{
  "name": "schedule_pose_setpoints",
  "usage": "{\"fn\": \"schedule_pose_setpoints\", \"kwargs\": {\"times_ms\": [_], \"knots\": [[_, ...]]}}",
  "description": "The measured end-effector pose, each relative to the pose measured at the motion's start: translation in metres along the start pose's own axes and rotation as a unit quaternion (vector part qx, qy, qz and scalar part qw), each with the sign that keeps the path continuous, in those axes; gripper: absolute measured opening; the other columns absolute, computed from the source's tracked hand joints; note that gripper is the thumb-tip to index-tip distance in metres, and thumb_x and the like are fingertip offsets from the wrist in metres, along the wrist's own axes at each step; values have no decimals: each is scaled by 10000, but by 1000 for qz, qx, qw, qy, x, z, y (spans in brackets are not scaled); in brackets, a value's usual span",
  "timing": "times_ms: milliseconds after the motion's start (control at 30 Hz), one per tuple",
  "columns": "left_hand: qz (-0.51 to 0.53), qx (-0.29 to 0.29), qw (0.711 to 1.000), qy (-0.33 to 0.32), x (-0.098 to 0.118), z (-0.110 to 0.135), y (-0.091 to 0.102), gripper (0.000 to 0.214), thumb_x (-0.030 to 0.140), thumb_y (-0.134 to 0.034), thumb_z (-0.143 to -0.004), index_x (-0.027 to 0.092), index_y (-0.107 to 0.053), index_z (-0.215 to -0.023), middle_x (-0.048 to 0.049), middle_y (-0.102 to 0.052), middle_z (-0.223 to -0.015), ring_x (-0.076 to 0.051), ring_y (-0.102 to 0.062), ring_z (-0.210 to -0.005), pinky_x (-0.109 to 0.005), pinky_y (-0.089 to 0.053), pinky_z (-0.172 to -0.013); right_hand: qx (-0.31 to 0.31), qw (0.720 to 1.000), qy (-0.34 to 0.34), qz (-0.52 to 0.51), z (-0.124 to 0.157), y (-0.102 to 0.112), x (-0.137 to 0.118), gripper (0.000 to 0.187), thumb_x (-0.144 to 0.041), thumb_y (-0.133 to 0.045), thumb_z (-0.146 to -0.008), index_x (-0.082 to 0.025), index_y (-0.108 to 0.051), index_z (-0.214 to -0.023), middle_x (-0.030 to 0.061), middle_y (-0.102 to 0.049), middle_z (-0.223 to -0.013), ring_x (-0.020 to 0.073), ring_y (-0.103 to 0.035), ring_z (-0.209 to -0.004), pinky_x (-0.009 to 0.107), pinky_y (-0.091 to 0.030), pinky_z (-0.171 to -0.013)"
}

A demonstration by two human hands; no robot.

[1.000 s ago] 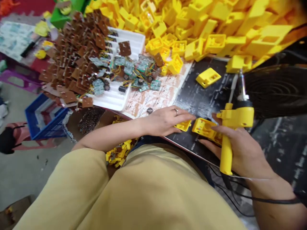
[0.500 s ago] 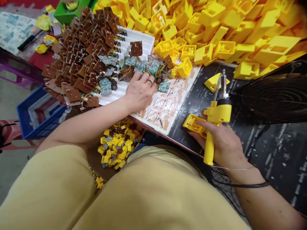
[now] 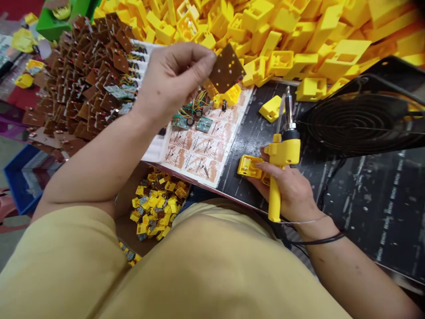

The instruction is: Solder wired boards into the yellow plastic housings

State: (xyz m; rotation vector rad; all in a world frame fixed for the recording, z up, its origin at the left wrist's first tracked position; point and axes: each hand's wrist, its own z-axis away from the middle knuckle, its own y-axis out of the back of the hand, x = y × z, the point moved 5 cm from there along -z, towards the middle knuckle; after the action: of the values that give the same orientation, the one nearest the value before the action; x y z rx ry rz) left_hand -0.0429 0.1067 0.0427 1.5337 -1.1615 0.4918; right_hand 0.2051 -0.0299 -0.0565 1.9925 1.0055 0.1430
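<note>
The board point(image 3: 228, 68) is pinched in the left hand point(image 3: 175, 77) above the worktop point(image 3: 361, 197); the case point(image 3: 248, 166) and gun point(image 3: 284, 152) are clamped in the right hand point(image 3: 294, 188). Case left open, unit judged unfinished; a board heap point(image 3: 83, 84) is seemingly left.

At 12 o'clock, the pile of yellow cases point(image 3: 259, 18) is cut off by the top edge. The white tray point(image 3: 160, 149) is partly hidden by the left hand point(image 3: 175, 77) at 11. At 3, an open yellow case point(image 3: 246, 166) is partly covered by the right hand point(image 3: 294, 186), itself partly hidden by the soldering iron point(image 3: 283, 153).
</note>
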Motion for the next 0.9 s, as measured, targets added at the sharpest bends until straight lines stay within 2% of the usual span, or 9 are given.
{"fn": "schedule_pose_setpoints", "kwargs": {"times_ms": [133,300,333,400,500,567,633,767,900], "knots": [[-94,-95,989,-63,-17,29,-34,421,527,-470,-1050,217,-751,-1102,-41,-776,-929,-139,-698,-754,-309,-581,-680,11,1000,-19,-3,4,6,2,505,-195,-775,-897,-222,-530,-1337,100,-742,-1166,272,-738,-1080,366,-622,-812],[-223,-344,892,-191,-40,92,-37,350,297,-434,-1031,296,-780,-1080,-42,-801,-1186,-189,-747,-1107,-382,-591,-951,-8,1000,-6,-16,6,5,0,396,-238,-764,-924,-254,-554,-1259,4,-754,-980,192,-750,-863,327,-607,-771],[-229,-348,886,-202,-39,100,-32,347,261,-440,-1027,301,-780,-1083,-45,-787,-1240,-192,-734,-1153,-391,-582,-981,-11,1000,-5,-19,6,5,-1,373,-241,-754,-933,-256,-555,-1249,-6,-750,-959,184,-744,-839,333,-605,-789],[-254,-288,901,-199,-32,105,-21,352,214,-444,-1007,272,-773,-1119,-87,-758,-1305,-216,-723,-1183,-406,-575,-989,-13,1000,-5,-23,4,4,-1,358,-257,-739,-947,-257,-549,-1250,-3,-751,-975,194,-744,-871,365,-601,-839],[-329,-203,920,-58,-27,98,-15,381,305,-423,-1008,196,-754,-1162,-128,-788,-1178,-247,-750,-1056,-391,-584,-901,-11,999,-5,-29,3,6,-1,406,-315,-755,-940,-261,-537,-1277,22,-756,-1026,228,-746,-958,408,-592,-893],[-381,-217,897,57,-27,94,-23,479,447,-377,-1026,172,-766,-1070,-125,-800,-1029,-269,-750,-962,-390,-571,-829,-11,1000,-9,-26,4,8,0,468,-334,-773,-925,-271,-518,-1312,42,-755,-1070,244,-746,-990,428,-596,-906],[-424,-242,865,115,-25,92,-35,608,587,-335,-1020,165,-767,-954,-132,-790,-949,-301,-742,-921,-402,-546,-785,-10,1000,-16,-23,5,10,0,519,-337,-783,-917,-283,-492,-1344,53,-749,-1111,258,-746,-1007,446,-604,-913],[-445,-253,850,124,-19,98,-59,637,735,-445,-935,167,-733,-911,-123,-768,-891,-311,-722,-880,-394,-517,-761,-25,999,-26,-31,6,9,0,577,-336,-784,-913,-307,-458,-1388,35,-745,-1057,271,-744,-981,480,-610,-940],[-378,-235,884,144,-18,109,-65,358,547,-655,-859,191,-684,-886,-65,-734,-850,-247,-683,-840,-342,-506,-746,-24,999,-23,-35,7,5,-1,564,-317,-754,-935,-299,-450,-1410,12,-725,-958,243,-733,-861,453,-619,-902]]}}
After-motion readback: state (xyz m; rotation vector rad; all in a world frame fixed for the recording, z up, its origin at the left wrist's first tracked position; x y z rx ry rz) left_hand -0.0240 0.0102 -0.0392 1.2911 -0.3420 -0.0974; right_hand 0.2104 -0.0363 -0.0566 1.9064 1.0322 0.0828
